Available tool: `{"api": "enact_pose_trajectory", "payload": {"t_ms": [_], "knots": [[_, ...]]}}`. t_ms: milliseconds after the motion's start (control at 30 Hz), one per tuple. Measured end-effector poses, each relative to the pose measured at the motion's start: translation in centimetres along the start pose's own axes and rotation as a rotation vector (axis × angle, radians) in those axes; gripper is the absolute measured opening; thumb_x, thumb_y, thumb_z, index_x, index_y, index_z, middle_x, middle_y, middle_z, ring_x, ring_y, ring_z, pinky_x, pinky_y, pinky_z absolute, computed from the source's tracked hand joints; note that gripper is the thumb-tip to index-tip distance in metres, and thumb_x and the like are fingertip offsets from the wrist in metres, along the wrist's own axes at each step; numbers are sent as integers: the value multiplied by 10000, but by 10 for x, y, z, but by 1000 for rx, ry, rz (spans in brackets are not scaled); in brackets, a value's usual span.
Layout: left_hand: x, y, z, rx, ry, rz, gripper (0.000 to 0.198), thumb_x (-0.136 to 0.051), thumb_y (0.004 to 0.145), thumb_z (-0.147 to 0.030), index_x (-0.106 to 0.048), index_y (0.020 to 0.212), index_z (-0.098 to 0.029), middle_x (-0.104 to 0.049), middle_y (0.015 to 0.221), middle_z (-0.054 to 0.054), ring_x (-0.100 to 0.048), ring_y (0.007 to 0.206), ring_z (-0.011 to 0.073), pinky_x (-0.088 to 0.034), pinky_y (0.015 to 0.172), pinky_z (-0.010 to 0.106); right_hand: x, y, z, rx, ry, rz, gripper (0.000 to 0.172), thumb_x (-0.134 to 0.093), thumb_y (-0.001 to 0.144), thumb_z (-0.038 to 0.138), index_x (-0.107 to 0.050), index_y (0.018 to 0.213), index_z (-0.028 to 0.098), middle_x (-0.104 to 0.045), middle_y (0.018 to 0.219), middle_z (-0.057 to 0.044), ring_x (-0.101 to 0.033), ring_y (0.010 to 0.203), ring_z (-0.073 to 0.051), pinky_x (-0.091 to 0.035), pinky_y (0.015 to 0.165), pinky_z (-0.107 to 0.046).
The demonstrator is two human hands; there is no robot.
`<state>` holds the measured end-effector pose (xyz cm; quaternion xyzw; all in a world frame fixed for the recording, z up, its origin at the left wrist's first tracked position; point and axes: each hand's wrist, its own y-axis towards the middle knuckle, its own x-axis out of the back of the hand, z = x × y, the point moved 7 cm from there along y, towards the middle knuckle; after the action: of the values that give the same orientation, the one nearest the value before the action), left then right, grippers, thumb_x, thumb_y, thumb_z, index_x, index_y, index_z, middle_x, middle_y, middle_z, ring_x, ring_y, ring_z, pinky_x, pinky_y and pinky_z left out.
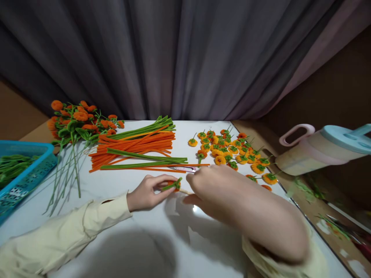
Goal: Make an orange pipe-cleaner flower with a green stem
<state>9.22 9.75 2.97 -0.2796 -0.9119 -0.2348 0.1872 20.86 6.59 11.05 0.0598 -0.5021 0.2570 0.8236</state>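
My left hand (147, 192) pinches a small orange pipe-cleaner flower with a green stem piece (173, 185) just above the white table (121, 239). My right hand (211, 185) is closed beside it, its fingertips holding a thin pale stick (185, 191) that meets the flower. A pile of orange and green pipe cleaners (139, 148) lies right behind my hands. Small scissors (184, 168) rest at the pile's near edge.
Several finished orange flower heads (228, 150) are scattered at the back right. A bunch of stemmed orange flowers (75, 123) lies at the back left. A blue basket (26, 170) with green pieces sits at the left edge. A pink jug (319, 148) stands off the table's right side.
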Motion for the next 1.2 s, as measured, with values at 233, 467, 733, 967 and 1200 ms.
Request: {"api": "enact_pose_trajectory", "payload": {"t_ms": [233, 467, 733, 967, 1200], "knots": [[2, 4, 11, 108, -112, -24, 191, -540, 794, -219, -654, 912, -121, -716, 820, 71, -668, 704, 141, -532, 620, 179, -18, 59, 1, 147, -309, 153, 258, -586, 733, 89, -570, 485, 158, -570, 479, -39, -488, 439, -125, -303, 450, -261], [2, 2, 18, 162, -123, -59, 158, -535, 806, -233, -622, 877, -121, -716, 766, 46, -666, 604, 128, -547, 555, 179, -33, 68, -23, -15, 21, 584, 378, -394, 887, 276, -608, 622, 110, -563, 434, -28, -531, 391, -124, -427, 463, -235], [-1, 1, 29, 243, -356, -87, 256, -598, 777, -354, -623, 886, -123, -717, 795, 49, -695, 689, 166, -594, 662, 250, -42, 73, -29, 25, 298, 735, 273, -420, 855, 148, -540, 610, 130, -535, 395, 47, -573, 420, -123, -476, 495, -231], [-4, 0, 36, 307, -468, -63, 284, -683, 709, -344, -633, 873, -119, -724, 801, 60, -697, 718, 192, -600, 689, 292, -42, 76, -27, 70, 306, 709, 259, -432, 827, 83, -542, 597, 127, -528, 372, 64, -556, 384, -80, -444, 469, -161], [-8, 0, 40, 409, -550, -20, 387, -717, 655, -410, -641, 879, -103, -719, 746, 65, -697, 714, 208, -587, 721, 332, -44, 76, -31, 52, 365, 753, 271, -437, 814, 114, -537, 563, 122, -549, 394, 37, -555, 390, -93, -446, 467, -176]]}}
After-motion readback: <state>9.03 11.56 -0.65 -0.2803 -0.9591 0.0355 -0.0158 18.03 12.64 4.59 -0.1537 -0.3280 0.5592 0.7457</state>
